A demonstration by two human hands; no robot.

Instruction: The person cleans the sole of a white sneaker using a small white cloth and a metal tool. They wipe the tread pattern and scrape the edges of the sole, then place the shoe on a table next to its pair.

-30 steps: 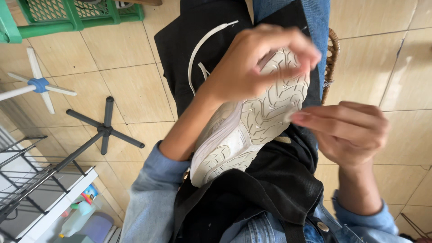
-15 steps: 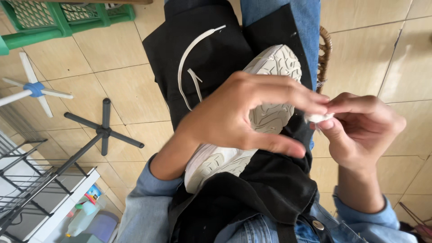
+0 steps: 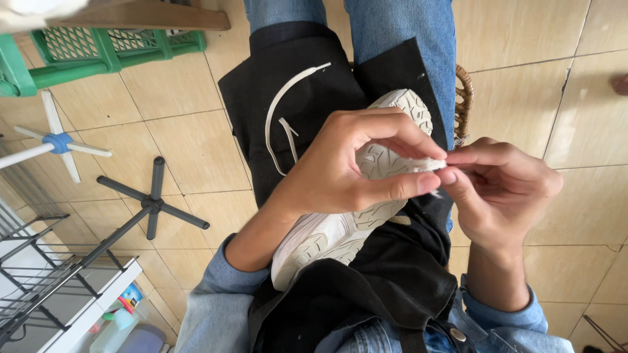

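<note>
Both my hands have drawn together since a moment ago, meeting over the white shoe [image 3: 340,229] that lies sole-up on the black apron [image 3: 392,287] across my lap. My left hand [image 3: 347,170] pinches a small white scrap [image 3: 433,163] between thumb and forefinger, and my right hand [image 3: 500,189] pinches the same scrap from the right, fingertips touching. 1 white lace [image 3: 281,117] curls on the apron farther out. At far left stands a green crate [image 3: 98,49].
</note>
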